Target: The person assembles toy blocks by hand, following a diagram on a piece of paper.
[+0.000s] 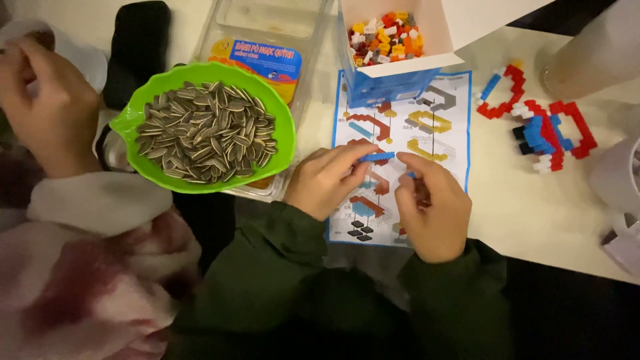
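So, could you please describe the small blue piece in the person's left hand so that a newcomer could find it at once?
Start at the instruction sheet lying in front of the open box of bricks. Over its middle, the left hand pinches a blue strip at its fingertips. It is flat, thin and plain blue, unlike the red, white and blue build on the table to the right.

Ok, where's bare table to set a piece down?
Free: the white table right of the instruction sheet, below the red-and-blue build. Crowded: left, with the green seed bowl, clear tray and brick box.
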